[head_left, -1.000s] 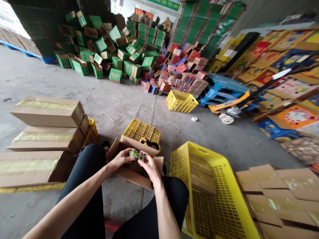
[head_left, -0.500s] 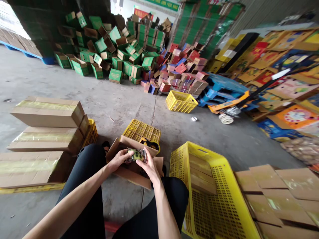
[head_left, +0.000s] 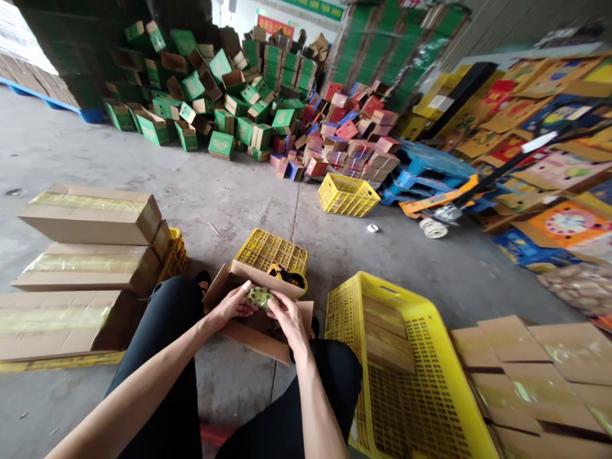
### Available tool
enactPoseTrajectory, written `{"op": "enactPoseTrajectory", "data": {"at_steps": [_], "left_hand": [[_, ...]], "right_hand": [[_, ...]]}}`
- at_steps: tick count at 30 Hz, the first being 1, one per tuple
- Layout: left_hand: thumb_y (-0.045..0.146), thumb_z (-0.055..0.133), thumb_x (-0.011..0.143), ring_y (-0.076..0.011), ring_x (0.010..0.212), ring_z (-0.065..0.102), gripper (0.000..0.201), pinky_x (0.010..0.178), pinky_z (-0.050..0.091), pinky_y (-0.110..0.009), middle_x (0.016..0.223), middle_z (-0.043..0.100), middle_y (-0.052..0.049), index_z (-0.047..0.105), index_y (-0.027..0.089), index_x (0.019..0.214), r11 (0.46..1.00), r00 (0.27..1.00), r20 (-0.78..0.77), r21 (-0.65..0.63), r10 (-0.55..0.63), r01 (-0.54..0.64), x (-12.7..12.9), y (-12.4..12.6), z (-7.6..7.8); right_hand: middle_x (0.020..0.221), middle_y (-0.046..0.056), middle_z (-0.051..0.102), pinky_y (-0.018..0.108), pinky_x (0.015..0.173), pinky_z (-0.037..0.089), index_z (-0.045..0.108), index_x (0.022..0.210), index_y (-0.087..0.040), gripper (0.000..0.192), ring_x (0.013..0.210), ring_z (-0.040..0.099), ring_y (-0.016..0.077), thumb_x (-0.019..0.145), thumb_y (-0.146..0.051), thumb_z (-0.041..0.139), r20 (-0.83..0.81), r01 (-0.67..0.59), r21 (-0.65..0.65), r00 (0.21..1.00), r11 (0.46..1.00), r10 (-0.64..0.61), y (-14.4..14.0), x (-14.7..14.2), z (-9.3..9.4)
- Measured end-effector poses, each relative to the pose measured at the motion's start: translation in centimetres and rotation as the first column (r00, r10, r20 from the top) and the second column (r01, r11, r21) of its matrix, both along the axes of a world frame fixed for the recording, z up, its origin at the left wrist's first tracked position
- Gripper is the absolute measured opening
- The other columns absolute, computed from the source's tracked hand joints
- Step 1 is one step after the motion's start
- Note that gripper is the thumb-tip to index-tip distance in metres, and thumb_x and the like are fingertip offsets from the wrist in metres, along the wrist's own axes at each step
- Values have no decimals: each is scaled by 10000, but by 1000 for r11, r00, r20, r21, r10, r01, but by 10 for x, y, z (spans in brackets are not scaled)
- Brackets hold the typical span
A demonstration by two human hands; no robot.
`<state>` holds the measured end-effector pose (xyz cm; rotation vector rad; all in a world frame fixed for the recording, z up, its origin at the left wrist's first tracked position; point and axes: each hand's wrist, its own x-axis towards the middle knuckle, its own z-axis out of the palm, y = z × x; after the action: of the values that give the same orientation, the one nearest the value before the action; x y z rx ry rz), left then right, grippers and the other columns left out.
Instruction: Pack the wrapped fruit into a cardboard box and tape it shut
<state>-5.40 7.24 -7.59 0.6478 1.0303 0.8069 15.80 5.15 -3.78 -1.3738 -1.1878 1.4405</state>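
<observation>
Between both hands is a small green object with dark spots, shiny as if in clear plastic; its exact kind cannot be made out. The fingers of my left hand close on its left end. My right hand pinches the right end, thumb and fingers together. Both hands are above an open cardboard box between my knees, with its flaps spread. Shadow and my hands hide most of the box's inside. Just behind the box lies a yellow-and-black thing, against a yellow crate.
Taped cartons are stacked at my left. On my right stands a large yellow crate with cartons inside, beside more flat cartons. Farther off are a smaller yellow crate, a tape roll, a pallet jack and heaped green boxes.
The green object has turned in my hands, showing more of its spotted face. My left fingers have shifted to its left end, and my right hand has come slightly lower.
</observation>
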Motion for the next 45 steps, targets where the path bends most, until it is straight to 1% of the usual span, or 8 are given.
{"op": "enactPoseTrajectory", "data": {"at_steps": [5, 13, 17, 20, 22, 27, 37, 45], "left_hand": [[899, 621, 813, -170, 618, 666, 1004, 670, 510, -285, 718, 735, -26, 605, 133, 1464, 995, 995, -13, 30, 97, -96, -4, 3, 4], [884, 691, 758, -154, 641, 650, 893, 701, 526, -293, 744, 720, -23, 722, 139, 1250, 963, 964, -49, 74, 262, -258, -7, 4, 5], [827, 797, 701, -234, 894, 721, 814, 758, 542, -313, 1008, 784, -105, 760, 168, 1177, 963, 957, -126, 108, 260, -248, -8, 4, 3], [702, 877, 715, -314, 1216, 671, 730, 853, 545, -336, 1314, 750, -138, 764, 210, 1243, 979, 973, -143, 122, 180, -164, -6, 1, 3], [653, 888, 737, -329, 1264, 648, 706, 885, 545, -352, 1349, 741, -131, 757, 220, 1279, 989, 988, -114, 111, 108, -96, -5, -1, 4], [652, 893, 730, -291, 1087, 702, 614, 834, 554, -336, 1147, 785, -114, 798, 184, 1117, 991, 999, -49, 133, 14, -8, -4, -2, 6], [563, 966, 659, -220, 852, 707, 496, 796, 540, -326, 949, 789, -84, 810, 178, 931, 965, 990, -18, 226, 141, -133, -3, -2, 12], [598, 922, 707, -208, 789, 683, 460, 784, 543, -324, 824, 755, -55, 787, 181, 845, 948, 990, -69, 303, 125, -99, -5, -3, 19]], "right_hand": [[916, 110, 817, 365, 661, 672, 775, 1079, -180, 618, 740, 807, 275, 825, -742, 737, 102, 137, -126, 987, 982, -125, 3, 1, -3], [625, 68, 737, 297, 465, 565, 725, 900, -238, 539, 544, 737, 228, 912, -762, 602, 237, 135, -247, 969, 959, -76, 4, 4, -12], [674, 108, 761, 375, 507, 605, 757, 1018, -211, 618, 588, 755, 278, 927, -787, 552, 253, 109, -256, 967, 960, -42, 3, 1, -13], [719, 126, 781, 400, 539, 621, 767, 1115, -197, 661, 628, 773, 299, 949, -788, 521, 197, 75, -235, 980, 969, -28, 2, -1, -10], [705, 119, 778, 392, 531, 615, 771, 1129, -198, 671, 614, 770, 293, 951, -793, 517, 170, 67, -219, 985, 973, -30, 2, -2, -8], [686, 100, 772, 385, 547, 616, 770, 1068, -213, 661, 594, 761, 273, 931, -814, 533, 151, 59, -186, 988, 981, -30, 3, -3, -7], [849, 114, 813, 437, 708, 667, 734, 1159, -182, 657, 713, 796, 285, 913, -778, 602, 72, 74, -180, 995, 981, -62, 4, -1, -10], [970, 125, 820, 454, 751, 686, 727, 1253, -197, 653, 789, 812, 294, 927, -745, 588, 47, 83, -199, 996, 976, -75, 4, 1, -12]]}}
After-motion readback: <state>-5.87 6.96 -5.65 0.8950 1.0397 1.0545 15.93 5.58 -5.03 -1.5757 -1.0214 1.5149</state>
